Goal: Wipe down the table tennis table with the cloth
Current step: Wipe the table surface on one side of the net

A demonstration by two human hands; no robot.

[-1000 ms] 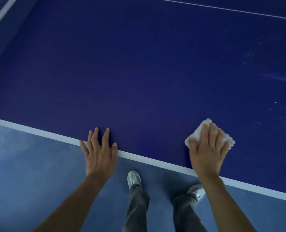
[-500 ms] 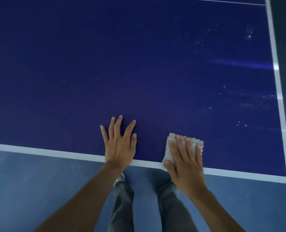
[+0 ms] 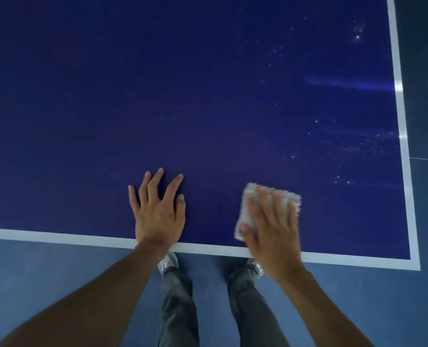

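Note:
The dark blue table tennis table (image 3: 182,96) fills most of the view, with a white border line along its near edge and right edge. My right hand (image 3: 270,229) lies flat with straight fingers on a folded white cloth (image 3: 248,204), pressing it onto the table close to the near edge. My left hand (image 3: 157,211) rests flat on the bare table surface to the left, fingers spread, wrist over the white edge line. Pale specks and streaks (image 3: 353,146) show on the table toward the right side.
The table's near right corner (image 3: 414,264) is at the lower right. Blue-grey floor (image 3: 57,276) lies below the near edge. My legs in grey trousers and light shoes (image 3: 167,262) stand right against the table.
The view has shifted right along the table, bringing the right corner into sight. My right hand has slid the cloth rightward; my left hand stays flat on the table.

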